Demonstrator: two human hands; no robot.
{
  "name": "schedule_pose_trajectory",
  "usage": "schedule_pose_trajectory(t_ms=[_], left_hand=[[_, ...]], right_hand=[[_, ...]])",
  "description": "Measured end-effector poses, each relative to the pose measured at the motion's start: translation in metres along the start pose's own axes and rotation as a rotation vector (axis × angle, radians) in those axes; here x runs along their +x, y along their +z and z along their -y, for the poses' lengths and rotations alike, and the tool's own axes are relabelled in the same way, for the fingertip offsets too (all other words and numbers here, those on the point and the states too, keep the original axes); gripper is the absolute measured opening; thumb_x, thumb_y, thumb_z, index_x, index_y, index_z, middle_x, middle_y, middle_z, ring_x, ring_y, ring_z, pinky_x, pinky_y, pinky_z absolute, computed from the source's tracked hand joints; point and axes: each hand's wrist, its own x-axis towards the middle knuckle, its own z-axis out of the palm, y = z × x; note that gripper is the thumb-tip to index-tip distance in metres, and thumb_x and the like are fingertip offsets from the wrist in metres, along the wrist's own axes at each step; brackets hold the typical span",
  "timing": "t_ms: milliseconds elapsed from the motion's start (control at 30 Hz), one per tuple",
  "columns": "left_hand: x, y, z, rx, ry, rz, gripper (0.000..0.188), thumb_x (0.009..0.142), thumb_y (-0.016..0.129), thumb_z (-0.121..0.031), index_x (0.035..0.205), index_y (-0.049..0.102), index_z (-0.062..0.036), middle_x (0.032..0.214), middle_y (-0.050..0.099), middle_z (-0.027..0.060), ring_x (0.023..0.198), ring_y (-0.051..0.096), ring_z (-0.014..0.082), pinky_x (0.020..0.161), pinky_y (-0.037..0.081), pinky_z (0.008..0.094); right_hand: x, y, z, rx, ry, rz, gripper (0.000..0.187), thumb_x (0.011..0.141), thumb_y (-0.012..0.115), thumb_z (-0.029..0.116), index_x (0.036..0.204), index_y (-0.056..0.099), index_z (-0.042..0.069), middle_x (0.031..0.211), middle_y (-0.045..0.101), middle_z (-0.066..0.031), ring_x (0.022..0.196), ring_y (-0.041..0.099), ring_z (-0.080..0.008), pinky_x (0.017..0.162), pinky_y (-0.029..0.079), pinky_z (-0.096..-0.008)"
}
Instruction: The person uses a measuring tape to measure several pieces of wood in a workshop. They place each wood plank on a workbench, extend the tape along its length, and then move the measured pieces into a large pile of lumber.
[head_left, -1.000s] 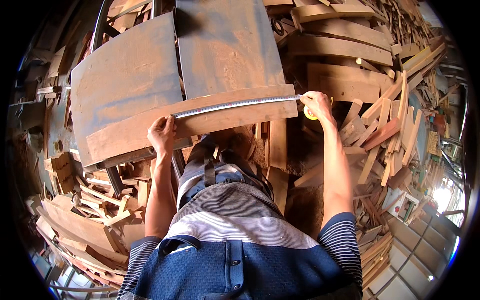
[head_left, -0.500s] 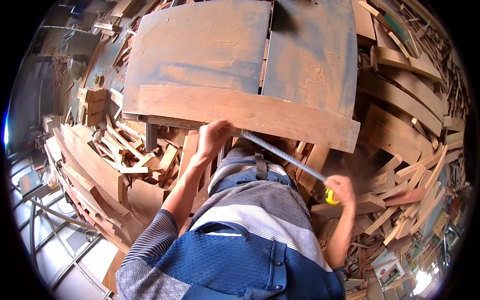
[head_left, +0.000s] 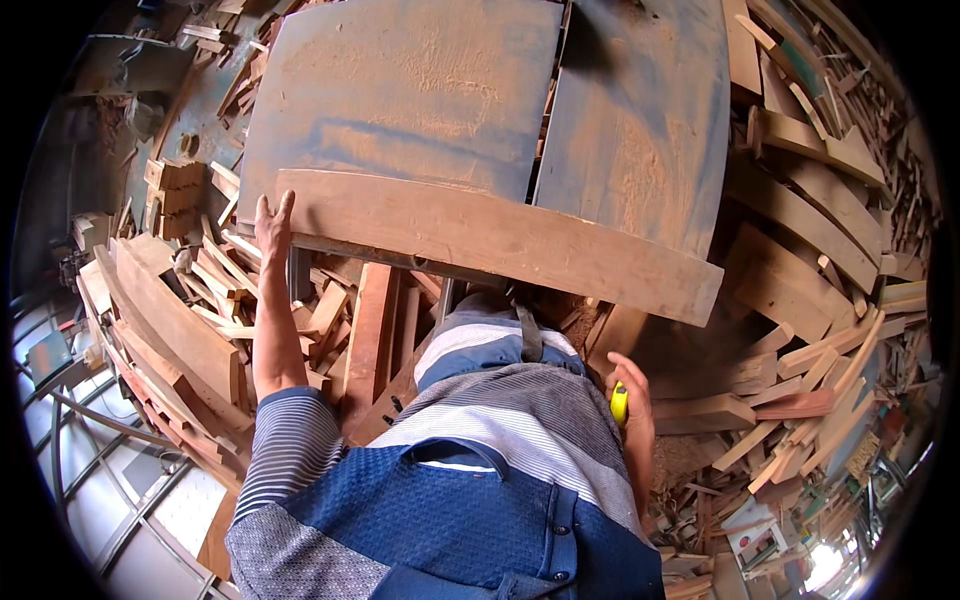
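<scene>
Preferably, steady the board (head_left: pixel 490 230) just right of the parted left fingers (head_left: pixel 264 210); hold the tape (head_left: pixel 619 404), gripped by the right fingers (head_left: pixel 630 374), clear.

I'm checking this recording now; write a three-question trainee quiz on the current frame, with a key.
1. Fill in: the open left hand is at the ____ end of the long, flat, brown wooden board.
2. True or false: that board rests on the dust-covered blue-grey tabletop.
3. Which hand holds the bright yellow tape measure? A) the left; B) the right; C) neither.

Key: 1. left; 2. true; 3. B, the right hand.
</scene>
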Motion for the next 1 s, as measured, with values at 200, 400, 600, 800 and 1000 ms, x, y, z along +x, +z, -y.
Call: schedule_pose_trajectory(t_ms=[200,400,600,800,1000], left_hand=[[0.017,0.011,-0.010,0.014,-0.023,0.100,0.072,0.090,0.069,-0.070,0.092,0.060,0.0016,0.079,0.051,0.0105,0.078,0.048,0.0252,0.075,0.044,0.0404],[0.019,0.009,-0.031,0.106,-0.118,0.115,0.086,0.087,0.053,-0.087,0.097,0.061,-0.0016,0.089,0.065,0.0211,0.091,0.063,0.0385,0.087,0.047,0.0471],[0.016,0.011,-0.032,0.158,-0.187,0.097,0.083,0.087,0.055,-0.085,0.096,0.063,-0.0029,0.092,0.067,0.0210,0.092,0.062,0.0382,0.088,0.046,0.0471],[-0.011,0.018,-0.048,0.156,-0.231,0.130,0.087,0.083,0.058,-0.087,0.108,0.067,-0.0037,0.099,0.071,0.0206,0.100,0.065,0.0405,0.093,0.046,0.0490],[-0.038,0.023,-0.041,0.133,-0.229,0.158,0.101,0.084,0.061,-0.083,0.146,0.057,-0.0039,0.133,0.067,0.0284,0.130,0.060,0.0436,0.111,0.044,0.0477]], right_hand=[[0.062,0.013,0.045,0.678,-0.061,-0.235,0.055,0.094,0.070,0.062,0.116,0.067,0.011,0.083,0.072,-0.0103,0.054,0.062,-0.0213,0.048,0.050,-0.0337],[0.104,0.001,0.046,0.823,-0.188,-0.175,0.053,0.091,0.070,0.068,0.097,0.069,0.015,0.069,0.067,-0.0039,0.057,0.061,-0.0208,0.051,0.050,-0.0357],[0.103,0.008,0.051,0.812,-0.250,-0.198,0.042,0.091,0.074,0.056,0.105,0.067,0.016,0.081,0.070,0.0001,0.058,0.060,-0.0165,0.051,0.049,-0.0333],[0.096,-0.007,0.056,0.824,-0.303,-0.191,0.040,0.091,0.073,0.053,0.103,0.069,0.016,0.079,0.070,0.0015,0.058,0.060,-0.0147,0.050,0.049,-0.0314],[0.088,-0.023,0.060,0.783,-0.333,-0.266,0.039,0.090,0.074,0.054,0.096,0.069,0.017,0.071,0.067,0.0020,0.056,0.059,-0.0145,0.048,0.049,-0.0311]])
